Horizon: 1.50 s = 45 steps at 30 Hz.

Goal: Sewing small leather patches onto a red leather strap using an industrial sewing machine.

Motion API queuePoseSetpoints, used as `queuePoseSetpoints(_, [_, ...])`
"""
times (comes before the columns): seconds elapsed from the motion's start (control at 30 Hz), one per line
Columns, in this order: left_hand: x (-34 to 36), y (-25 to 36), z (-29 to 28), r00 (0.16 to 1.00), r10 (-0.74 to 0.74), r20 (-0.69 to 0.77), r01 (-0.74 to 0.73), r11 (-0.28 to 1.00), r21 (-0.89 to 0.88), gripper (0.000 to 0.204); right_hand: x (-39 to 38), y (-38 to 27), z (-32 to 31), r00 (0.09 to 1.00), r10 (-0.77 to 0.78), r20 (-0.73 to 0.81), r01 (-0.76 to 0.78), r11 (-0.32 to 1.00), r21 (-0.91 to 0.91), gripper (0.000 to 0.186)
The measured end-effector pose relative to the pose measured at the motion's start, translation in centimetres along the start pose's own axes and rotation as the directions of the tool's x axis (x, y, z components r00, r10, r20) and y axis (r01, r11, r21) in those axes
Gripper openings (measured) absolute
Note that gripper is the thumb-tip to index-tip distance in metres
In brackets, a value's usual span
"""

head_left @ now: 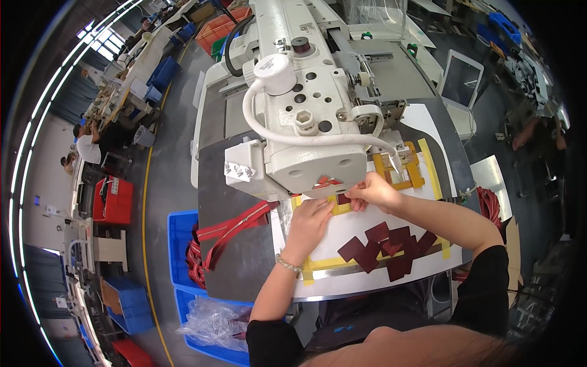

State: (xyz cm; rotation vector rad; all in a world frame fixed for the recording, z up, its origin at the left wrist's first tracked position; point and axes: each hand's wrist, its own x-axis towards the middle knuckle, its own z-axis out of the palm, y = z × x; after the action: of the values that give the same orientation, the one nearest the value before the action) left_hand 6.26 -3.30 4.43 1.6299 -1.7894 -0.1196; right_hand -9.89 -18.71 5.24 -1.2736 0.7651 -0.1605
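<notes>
Under the head of a white industrial sewing machine [318,159], my right hand [374,194] pinches the edge of a small dark red square patch [343,198]. The patch lies within a yellow frame [342,209], partly hidden by my fingers. My left hand [310,221] rests beside that frame, fingers stretched forward onto its left end, holding nothing I can see. Several loose dark red patches [400,237] lie overlapping on the white sheet [330,244] nearer to me. Left of my left hand, a red zipper strip [235,229] runs over the dark tabletop.
A second yellow frame [400,169] sits right of the machine head. Blue bins [183,221] stand at the table's left, holding red strips and clear plastic [214,321]. More red strips [488,207] hang at the right. A screen [461,79] stands back right; people work far left.
</notes>
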Motion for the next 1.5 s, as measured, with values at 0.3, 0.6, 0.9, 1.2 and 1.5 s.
queuePoseSetpoints(0.3, [0.6, 0.8, 0.6, 0.996, 0.047, 0.078, -0.060, 0.981, 0.183, 0.039, 0.2, -0.8, 0.2, 0.999, 0.038, -0.014, -0.039, 0.996, -0.086, 0.018])
queuePoseSetpoints(0.6, [0.9, -0.5, 0.6, 0.968, 0.208, 0.143, -0.240, 0.932, 0.272, 0.042, 0.4, -2.3, -0.3, 0.990, 0.100, 0.094, -0.071, 0.960, -0.272, 0.019])
queuePoseSetpoints(0.9, [0.9, 0.2, 0.3, 0.969, 0.164, 0.186, -0.218, 0.920, 0.327, 0.040, -1.5, -2.0, -1.4, 0.975, -0.155, 0.160, 0.217, 0.818, -0.532, 0.017])
queuePoseSetpoints(1.2, [0.9, -0.2, 0.5, 0.970, 0.166, 0.180, -0.213, 0.934, 0.287, 0.043, -2.3, 1.9, -4.2, 0.492, -0.726, 0.480, 0.726, 0.038, -0.687, 0.016])
queuePoseSetpoints(1.5, [1.0, -0.4, 0.2, 0.968, 0.110, 0.225, -0.154, 0.969, 0.191, 0.044, -1.9, 1.3, -4.3, 0.440, -0.699, 0.564, 0.741, -0.073, -0.668, 0.035])
